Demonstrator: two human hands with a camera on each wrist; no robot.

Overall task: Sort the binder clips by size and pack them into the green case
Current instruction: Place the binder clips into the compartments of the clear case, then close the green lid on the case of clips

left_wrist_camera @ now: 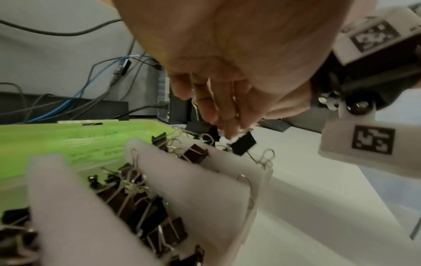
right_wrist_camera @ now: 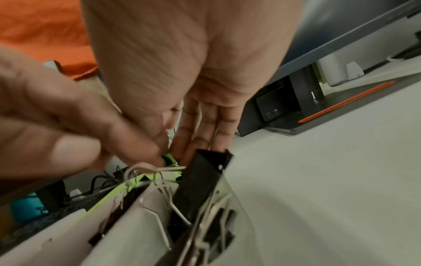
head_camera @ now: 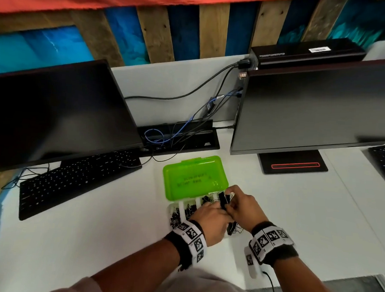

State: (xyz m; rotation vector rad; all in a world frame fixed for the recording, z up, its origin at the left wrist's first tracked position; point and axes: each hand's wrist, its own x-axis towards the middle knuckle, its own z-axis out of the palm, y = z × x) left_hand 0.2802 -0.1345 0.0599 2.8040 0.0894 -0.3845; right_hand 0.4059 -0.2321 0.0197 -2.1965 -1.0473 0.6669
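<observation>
At lower centre of the head view, black steel binder clips (head_camera: 223, 200) are pinched by both the left hand (head_camera: 207, 222) and right hand (head_camera: 243, 207) over the open green plastic case (head_camera: 192, 179). Light, stiff and springy, they seem best taken by the body, since the wire handles tangle.

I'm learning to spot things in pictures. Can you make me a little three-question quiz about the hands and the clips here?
1. True or false: the green lid of the case is shut.
2. What separates the binder clips inside the case? A) white dividers B) rubber bands C) paper cups
3. Fill in: both hands work at the case's ____ end, seen from the head camera.

Key:
1. False. The lid lies open behind the tray.
2. A. White dividers split the tray into compartments.
3. Right. The left hand and right hand meet there, over a large black clip.
</observation>
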